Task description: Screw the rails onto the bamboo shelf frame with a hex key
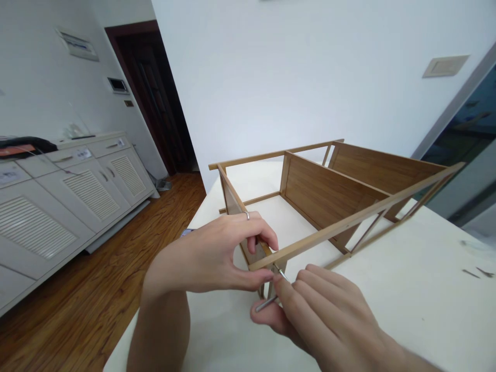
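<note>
A wooden shelf frame (321, 236) lies on its side on the white table, its brown shelf boards standing on edge. My left hand (217, 250), with a ring on one finger, is closed around the frame's near corner, thumb below the rail and fingers over the top. My right hand (325, 310) pinches a thin metal hex key (266, 304) just below that corner. A small metal screw (276, 267) shows at the rail's end, close to my right fingertips. My fingers cover part of the key, including its bend.
Small metal pieces (478, 272) lie on the white table (437, 305) at the right. A white wall rises behind the frame. To the left, below the table's edge, is a wooden floor (116, 274) with a white cabinet (70, 196) along the wall.
</note>
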`<action>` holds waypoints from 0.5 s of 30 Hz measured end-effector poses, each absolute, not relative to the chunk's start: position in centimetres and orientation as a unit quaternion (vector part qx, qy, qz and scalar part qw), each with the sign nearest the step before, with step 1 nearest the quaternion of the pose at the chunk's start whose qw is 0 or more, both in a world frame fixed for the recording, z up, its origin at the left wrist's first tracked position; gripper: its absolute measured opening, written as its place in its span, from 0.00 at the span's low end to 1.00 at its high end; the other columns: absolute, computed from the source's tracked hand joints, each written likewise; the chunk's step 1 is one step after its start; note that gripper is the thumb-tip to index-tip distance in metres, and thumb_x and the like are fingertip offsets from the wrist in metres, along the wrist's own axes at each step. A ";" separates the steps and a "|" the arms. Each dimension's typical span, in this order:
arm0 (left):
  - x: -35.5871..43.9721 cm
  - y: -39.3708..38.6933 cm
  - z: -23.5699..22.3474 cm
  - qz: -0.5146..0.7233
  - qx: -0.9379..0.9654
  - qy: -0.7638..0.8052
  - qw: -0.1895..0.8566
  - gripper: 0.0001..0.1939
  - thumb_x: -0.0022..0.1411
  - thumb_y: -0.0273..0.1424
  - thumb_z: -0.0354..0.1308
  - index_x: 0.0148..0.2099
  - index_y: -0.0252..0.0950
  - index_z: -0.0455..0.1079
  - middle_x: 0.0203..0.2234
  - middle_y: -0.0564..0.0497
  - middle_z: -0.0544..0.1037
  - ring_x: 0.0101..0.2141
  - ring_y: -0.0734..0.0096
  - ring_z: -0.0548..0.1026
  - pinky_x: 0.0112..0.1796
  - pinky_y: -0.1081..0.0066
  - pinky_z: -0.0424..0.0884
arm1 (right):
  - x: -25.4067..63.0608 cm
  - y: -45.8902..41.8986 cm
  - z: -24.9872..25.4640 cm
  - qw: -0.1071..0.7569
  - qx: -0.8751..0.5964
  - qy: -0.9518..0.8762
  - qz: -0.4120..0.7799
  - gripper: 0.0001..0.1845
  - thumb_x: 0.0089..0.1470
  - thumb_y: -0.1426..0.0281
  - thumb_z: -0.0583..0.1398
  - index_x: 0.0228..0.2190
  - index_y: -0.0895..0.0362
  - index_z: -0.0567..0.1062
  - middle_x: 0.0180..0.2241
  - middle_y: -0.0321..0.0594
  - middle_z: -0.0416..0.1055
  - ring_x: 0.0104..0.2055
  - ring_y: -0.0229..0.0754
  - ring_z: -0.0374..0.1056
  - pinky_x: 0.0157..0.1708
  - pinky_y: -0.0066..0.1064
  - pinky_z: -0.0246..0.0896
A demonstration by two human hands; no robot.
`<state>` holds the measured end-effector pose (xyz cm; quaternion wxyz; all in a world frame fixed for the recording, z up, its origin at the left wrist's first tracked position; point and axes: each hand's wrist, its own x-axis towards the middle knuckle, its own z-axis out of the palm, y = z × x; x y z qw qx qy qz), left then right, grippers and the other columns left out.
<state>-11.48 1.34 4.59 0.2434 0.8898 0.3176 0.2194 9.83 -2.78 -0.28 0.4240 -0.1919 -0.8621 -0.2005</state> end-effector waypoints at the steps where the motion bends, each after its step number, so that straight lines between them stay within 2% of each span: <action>1: -11.5 1.4 4.6 0.222 0.889 0.316 0.246 0.12 0.61 0.33 0.69 0.45 0.39 0.72 0.36 0.55 0.77 0.37 0.72 0.72 0.41 0.71 0.70 | 9.7 -2.8 -0.3 0.432 -0.201 -0.856 -0.201 0.16 0.71 0.72 0.56 0.30 0.62 0.75 0.18 0.31 0.64 0.20 0.35 0.58 0.21 0.33 0.53; 9: -11.4 1.7 4.6 0.227 0.884 0.309 0.266 0.14 0.59 0.32 0.69 0.46 0.39 0.73 0.37 0.54 0.77 0.36 0.71 0.71 0.40 0.71 0.70 | 9.1 -3.6 -0.3 0.435 -0.267 -0.827 -0.236 0.13 0.69 0.69 0.59 0.32 0.60 0.76 0.17 0.30 0.66 0.19 0.33 0.61 0.22 0.33 0.52; 13: -11.3 1.7 4.6 0.229 0.881 0.315 0.269 0.12 0.57 0.29 0.68 0.45 0.39 0.73 0.36 0.55 0.76 0.36 0.71 0.71 0.39 0.71 0.69 | 9.4 -4.1 -0.4 0.421 -0.282 -0.832 -0.226 0.11 0.70 0.69 0.58 0.38 0.62 0.77 0.18 0.30 0.68 0.19 0.33 0.62 0.24 0.31 0.56; 15: -11.3 1.7 4.6 0.229 0.881 0.316 0.268 0.12 0.57 0.28 0.67 0.44 0.39 0.73 0.35 0.55 0.76 0.36 0.72 0.70 0.39 0.72 0.68 | 9.5 -4.3 -0.5 0.415 -0.282 -0.835 -0.225 0.14 0.72 0.65 0.57 0.39 0.62 0.77 0.18 0.30 0.68 0.18 0.33 0.62 0.23 0.31 0.56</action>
